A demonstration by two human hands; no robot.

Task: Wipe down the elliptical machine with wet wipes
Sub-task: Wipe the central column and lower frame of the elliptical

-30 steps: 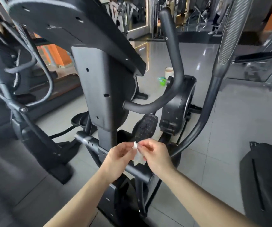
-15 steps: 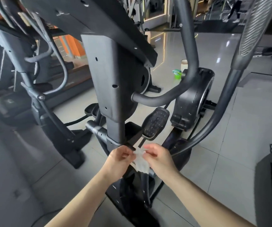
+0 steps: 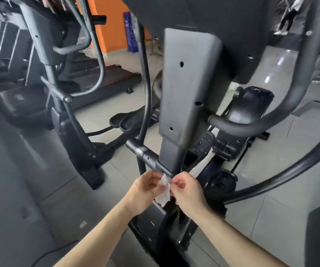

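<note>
Both hands meet just below the elliptical's point(image 3: 189, 89) grey column. The left hand point(image 3: 147, 186) and right hand point(image 3: 187, 189) each pinch the top of a crumpled white wipe point(image 3: 164, 191), which hangs between them, just in front of the crossbar point(image 3: 145, 154) at the column's foot.

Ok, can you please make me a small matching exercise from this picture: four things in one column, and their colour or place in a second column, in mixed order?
Things:
1. wipe
2. machine post
3. wall
4. pedal

Descriptions:
A. orange, far behind
B. white, pinched by the left hand and the right hand
C. black and studded, just right of the post's lower end
D. grey, with small round holes

Pairs: 1-B, 2-D, 3-A, 4-C.
</note>
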